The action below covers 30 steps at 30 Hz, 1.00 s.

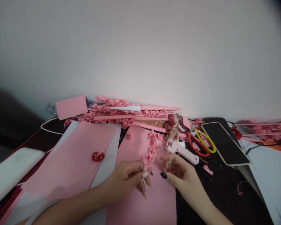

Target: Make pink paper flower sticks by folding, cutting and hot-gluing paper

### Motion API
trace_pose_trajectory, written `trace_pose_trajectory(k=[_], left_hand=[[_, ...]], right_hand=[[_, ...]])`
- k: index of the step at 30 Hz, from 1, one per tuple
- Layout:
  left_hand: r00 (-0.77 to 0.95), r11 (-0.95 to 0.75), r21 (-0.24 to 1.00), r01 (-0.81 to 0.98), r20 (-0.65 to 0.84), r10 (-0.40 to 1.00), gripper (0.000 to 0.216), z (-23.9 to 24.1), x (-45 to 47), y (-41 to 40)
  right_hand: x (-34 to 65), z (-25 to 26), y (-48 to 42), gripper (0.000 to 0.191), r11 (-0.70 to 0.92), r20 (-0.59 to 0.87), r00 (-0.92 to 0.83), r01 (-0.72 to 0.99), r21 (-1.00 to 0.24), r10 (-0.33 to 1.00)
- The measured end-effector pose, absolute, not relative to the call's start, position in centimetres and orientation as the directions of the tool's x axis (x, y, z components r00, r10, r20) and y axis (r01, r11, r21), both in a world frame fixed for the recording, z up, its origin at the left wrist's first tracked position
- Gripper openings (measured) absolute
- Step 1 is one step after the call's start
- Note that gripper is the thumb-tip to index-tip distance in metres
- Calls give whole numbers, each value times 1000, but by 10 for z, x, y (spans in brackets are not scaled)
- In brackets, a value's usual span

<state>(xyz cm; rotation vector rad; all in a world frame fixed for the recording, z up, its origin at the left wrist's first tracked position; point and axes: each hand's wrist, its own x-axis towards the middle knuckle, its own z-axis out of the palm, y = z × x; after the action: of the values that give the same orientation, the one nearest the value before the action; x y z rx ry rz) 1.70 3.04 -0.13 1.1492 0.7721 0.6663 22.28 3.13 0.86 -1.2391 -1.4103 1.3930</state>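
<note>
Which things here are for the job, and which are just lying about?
Likely for the job:
pink paper-flower stem, held in the left hand
loose pink paper flower
pale pink glue gun
scissors with red and yellow handles
pink paper sheets

Probably just lying about:
smartphone
white power bank
small red ornament

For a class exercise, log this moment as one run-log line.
Left hand: pinching paper flower spray at its base | Right hand: beside spray, nothing visibly held | Glue gun: lying beyond right hand | Phone: screen dark
</note>
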Motion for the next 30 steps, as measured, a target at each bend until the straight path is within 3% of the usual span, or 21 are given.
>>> trace_pose_trajectory(k=[3, 8, 14, 17, 23, 26, 30], left_hand=[[502, 301, 946, -122, -203, 841, 27, 3, 17, 33], [402, 289, 947, -141, -212, 891, 27, 8, 15, 37], [278, 241, 962, -124, -200, 940, 23, 8, 12, 39], [174, 172, 978, -121, -150, 973, 19, 8, 8, 42], [-86, -28, 999, -44, 24, 996, 21, 8, -13, 66], [-142, -74, 997, -17, 71, 987, 22, 4, -26, 80], [-195, -86, 996, 34, 91, 977, 26, -7, -37, 94]], right_hand=[[234, 11, 34, 14, 74, 43, -112, 291, -954, 993], [251, 13, 35, 30, 249, 289, -29, 589, -769, 957], [259, 12, 50, 8, 356, 513, -63, 792, -496, 856], [260, 9, 56, 17, 343, 535, -74, 838, -424, 841], [262, 4, 58, 22, 323, 511, -66, 841, -435, 857], [263, 3, 59, 26, 307, 527, -80, 882, -359, 846], [263, 2, 61, 27, 310, 527, -75, 874, -375, 847]])
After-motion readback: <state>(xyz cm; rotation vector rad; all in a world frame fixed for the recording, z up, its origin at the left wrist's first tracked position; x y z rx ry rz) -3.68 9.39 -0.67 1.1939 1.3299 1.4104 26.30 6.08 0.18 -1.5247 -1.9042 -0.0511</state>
